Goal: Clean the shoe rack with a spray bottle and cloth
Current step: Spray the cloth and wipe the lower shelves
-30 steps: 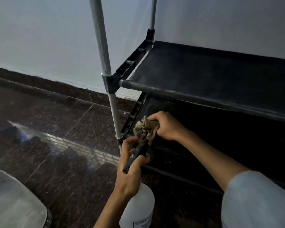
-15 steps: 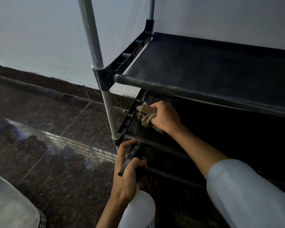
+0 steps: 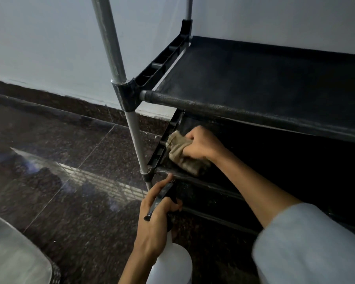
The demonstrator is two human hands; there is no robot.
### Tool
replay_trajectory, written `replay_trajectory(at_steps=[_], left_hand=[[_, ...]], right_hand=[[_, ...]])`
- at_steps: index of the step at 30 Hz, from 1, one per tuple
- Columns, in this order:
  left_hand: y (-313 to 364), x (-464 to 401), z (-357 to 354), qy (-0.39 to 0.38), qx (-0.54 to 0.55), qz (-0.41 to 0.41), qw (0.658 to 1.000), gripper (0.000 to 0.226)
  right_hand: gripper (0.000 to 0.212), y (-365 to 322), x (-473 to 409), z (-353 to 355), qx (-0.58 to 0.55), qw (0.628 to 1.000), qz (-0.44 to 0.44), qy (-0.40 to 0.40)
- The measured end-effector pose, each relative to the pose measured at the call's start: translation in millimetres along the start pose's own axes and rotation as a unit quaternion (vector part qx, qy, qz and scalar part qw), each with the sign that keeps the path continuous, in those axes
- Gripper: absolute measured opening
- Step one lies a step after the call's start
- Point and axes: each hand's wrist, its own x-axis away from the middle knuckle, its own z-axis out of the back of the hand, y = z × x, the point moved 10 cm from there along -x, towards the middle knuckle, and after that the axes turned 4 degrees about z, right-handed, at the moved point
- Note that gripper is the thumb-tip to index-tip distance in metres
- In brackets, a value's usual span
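The shoe rack [image 3: 213,107] has grey metal poles, black corner joints and dark fabric shelves. My right hand [image 3: 201,144] grips a crumpled tan cloth [image 3: 180,154] and presses it on the lower shelf at its left end, under the upper shelf. Low in the view, my left hand [image 3: 154,222] holds the white spray bottle [image 3: 170,265] by its black trigger head, just in front of the rack's front-left pole. The bottle's lower part is cut off by the frame edge.
A dark speckled tile floor [image 3: 70,181] with a bright reflection lies left of the rack. The pale wall [image 3: 39,37] stands behind. A grey rounded object [image 3: 10,255] sits at the bottom left corner.
My right hand has carried the cloth from the lower shelf's front rail back and along the shelf's left end. The left hand with the bottle has stayed roughly where it was.
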Motion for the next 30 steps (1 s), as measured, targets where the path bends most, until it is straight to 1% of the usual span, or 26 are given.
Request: replay_trajectory(at_steps=[1, 2, 3, 5, 7, 9, 11, 12, 13, 15, 16, 17, 19, 21, 22, 24, 25, 26, 27, 28, 29, 30], left_hand=[[-0.1, 0.0, 0.4, -0.001, -0.001, 0.001, 1.0, 0.058], [-0.5, 0.4, 0.6, -0.002, -0.002, 0.002, 1.0, 0.059], [-1.0, 1.0, 0.6, -0.001, -0.006, 0.001, 1.0, 0.059], [-2.8, 2.2, -0.5, -0.005, -0.015, 0.001, 1.0, 0.06], [-4.6, 3.1, -0.2, -0.006, -0.02, 0.007, 1.0, 0.061], [-6.4, 1.9, 0.1, -0.003, -0.023, 0.014, 1.0, 0.061], [-6.4, 2.2, -1.1, 0.001, -0.03, 0.018, 0.999, 0.057], [-4.8, 4.4, -3.3, 0.002, -0.029, 0.015, 0.999, 0.054], [-3.7, 6.7, -6.0, -0.001, -0.025, 0.012, 1.0, 0.052], [-2.4, 7.8, -9.3, -0.004, -0.013, 0.013, 1.0, 0.051], [-3.3, 7.8, -8.8, 0.001, -0.01, 0.016, 1.0, 0.05], [-3.5, 7.8, -8.1, 0.004, -0.009, 0.02, 1.0, 0.05], [-1.4, 7.4, -5.2, 0.006, -0.001, 0.025, 1.0, 0.055], [5.5, 6.5, -3.0, 0.008, 0.014, 0.02, 1.0, 0.055], [10.6, 5.4, -3.3, 0.007, 0.022, 0.014, 1.0, 0.054], [18.8, -0.1, -3.8, 0.011, 0.036, 0.003, 0.999, 0.051], [22.7, -3.9, -5.0, 0.013, 0.041, -0.002, 0.999, 0.05], [27.0, -7.4, -7.6, 0.011, 0.041, -0.01, 0.999, 0.049], [30.9, -11.0, -10.8, 0.009, 0.037, -0.017, 0.999, 0.047], [33.5, -13.7, -14.3, 0.006, 0.036, -0.02, 0.999, 0.045], [33.9, -16.6, -16.3, 0.006, 0.04, -0.014, 0.999, 0.043], [32.3, -20.1, -17.2, 0.005, 0.047, -0.005, 0.999, 0.04]], right_hand=[[0.011, -4.3, 5.6, -9.8, -0.015, 0.999, 0.014, -0.045], [0.012, -6.8, 10.3, -16.5, -0.021, 0.997, 0.025, -0.068], [0.014, -7.1, 12.2, -17.7, -0.018, 0.997, 0.028, -0.064], [0.019, 0.6, 5.7, -9.0, -0.01, 1.0, 0.008, -0.009], [0.019, 9.6, -3.6, 2.1, 0.005, 0.999, -0.017, 0.046], [0.017, 14.6, -8.9, 8.5, 0.008, 0.996, -0.037, 0.082], [0.015, 12.1, -9.2, 8.8, 0.021, 0.994, -0.036, 0.098], [0.014, 9.1, -6.5, 7.0, 0.025, 0.996, -0.025, 0.086], [0.012, 5.8, -2.6, 2.9, 0.016, 0.998, -0.007, 0.056], [0.009, -1.6, 8.9, -8.3, -0.036, 0.998, 0.038, -0.035], [0.007, -3.4, 15.6, -11.4, -0.059, 0.995, 0.054, -0.067], [0.008, -2.3, 19.1, -10.6, -0.068, 0.993, 0.064, -0.068], [0.013, 5.1, 15.0, -1.2, -0.051, 0.996, 0.068, -0.006], [0.013, 18.6, 0.2, 11.8, 0.016, 0.995, 0.054, 0.079], [0.016, 30.2, -9.4, 22.3, 0.051, 0.99, 0.027, 0.127], [0.024, 65.3, -25.6, 43.5, 0.073, 0.975, -0.069, 0.197], [0.025, 82.2, -28.7, 51.8, 0.074, 0.966, -0.12, 0.219], [0.023, 91.4, -29.0, 55.7, 0.079, 0.959, -0.153, 0.223], [0.021, 91.5, -29.1, 54.0, 0.074, 0.963, -0.156, 0.206], [0.017, 83.2, -29.3, 44.9, 0.046, 0.977, -0.118, 0.173], [0.011, 65.8, -26.2, 28.5, 0.0, 0.992, -0.053, 0.112], [0.005, 41.7, -14.5, 10.0, -0.062, 0.997, 0.013, 0.038]])
